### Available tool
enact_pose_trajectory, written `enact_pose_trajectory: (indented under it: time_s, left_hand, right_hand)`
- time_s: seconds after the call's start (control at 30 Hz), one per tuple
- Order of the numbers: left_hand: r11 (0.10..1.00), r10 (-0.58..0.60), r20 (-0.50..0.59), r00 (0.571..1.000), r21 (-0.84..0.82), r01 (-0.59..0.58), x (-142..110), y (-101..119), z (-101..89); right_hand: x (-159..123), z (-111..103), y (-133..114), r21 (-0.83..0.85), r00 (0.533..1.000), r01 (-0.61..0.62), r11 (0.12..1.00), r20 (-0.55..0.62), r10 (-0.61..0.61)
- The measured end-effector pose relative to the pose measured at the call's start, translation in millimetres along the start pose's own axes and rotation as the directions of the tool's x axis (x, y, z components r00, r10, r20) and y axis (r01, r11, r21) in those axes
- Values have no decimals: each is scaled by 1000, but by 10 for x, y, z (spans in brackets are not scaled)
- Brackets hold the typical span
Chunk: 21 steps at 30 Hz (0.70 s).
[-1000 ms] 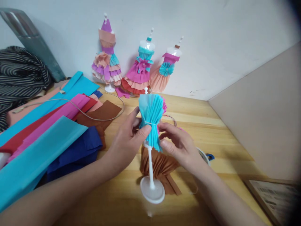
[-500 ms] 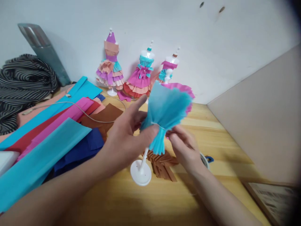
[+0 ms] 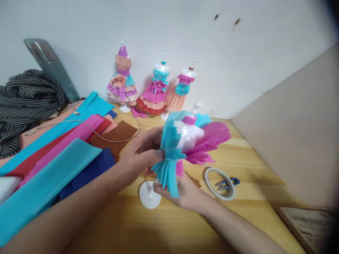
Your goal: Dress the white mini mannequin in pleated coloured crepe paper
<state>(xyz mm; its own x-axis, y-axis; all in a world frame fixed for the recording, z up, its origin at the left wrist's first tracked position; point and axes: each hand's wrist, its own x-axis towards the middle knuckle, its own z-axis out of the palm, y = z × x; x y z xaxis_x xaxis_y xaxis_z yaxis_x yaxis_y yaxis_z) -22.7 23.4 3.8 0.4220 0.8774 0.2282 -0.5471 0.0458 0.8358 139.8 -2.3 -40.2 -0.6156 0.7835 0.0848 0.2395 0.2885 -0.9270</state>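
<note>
A small white dress form (image 3: 188, 135) with a pink collar leans over the table, its round stand base (image 3: 145, 201) tipped toward me. Pleated turquoise crepe paper (image 3: 169, 173) is gathered and tied around its waist. Ruffled magenta crepe paper (image 3: 215, 139) flares out on the right side. My left hand (image 3: 144, 151) is closed around the paper-wrapped waist, thumb in front. Low on the form, my right hand (image 3: 185, 192) grips around the stand's pole beneath the paper, with the thumb by the pole; its other fingers are mostly hidden.
Three dressed forms (image 3: 123, 76) stand along the wall. Folded crepe paper sheets (image 3: 53, 169), a cable (image 3: 116, 140) and a striped cloth (image 3: 31, 93) lie on the left. On the right are a tape roll (image 3: 208, 183), blue-handled thread snips (image 3: 235, 181) and a framed board (image 3: 304, 225).
The dress form has turned and tilted, so its white shoulders and the magenta paper now show. My right hand has moved down and left to the pole. The tape roll and snips have come into fuller view.
</note>
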Motion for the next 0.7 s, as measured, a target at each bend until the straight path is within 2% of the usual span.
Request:
enact_pose_trajectory:
  time_s: [0.1,0.2,0.37,0.47,0.57,0.63,0.7]
  left_hand:
    - [999,-2,13,1000,-46,3,5,-26,19]
    - [998,-29,17,999,-51,30,3,-45,6]
    - [1000,-28,-20,999,7,28,7,-72,-97]
    - [986,23,-45,999,165,-15,10,-86,-126]
    - [959,47,-184,982,284,7,18,-79,-92]
    - [958,63,-308,949,284,28,31,-61,-56]
    - [960,104,-388,916,281,10,45,-33,-32]
  right_hand:
    - [10,58,73,-9,997,77,997,24,-76]
    - [4,80,96,23,997,75,997,-10,-75]
    - [-18,66,41,152,996,-20,988,-78,32]
    - [-31,66,67,204,989,-94,975,-92,114]
    - [-49,80,148,237,981,-142,961,-99,170]
    - [-59,89,189,252,978,-158,955,-92,186]
    - [-61,93,193,269,979,-164,949,-75,190]
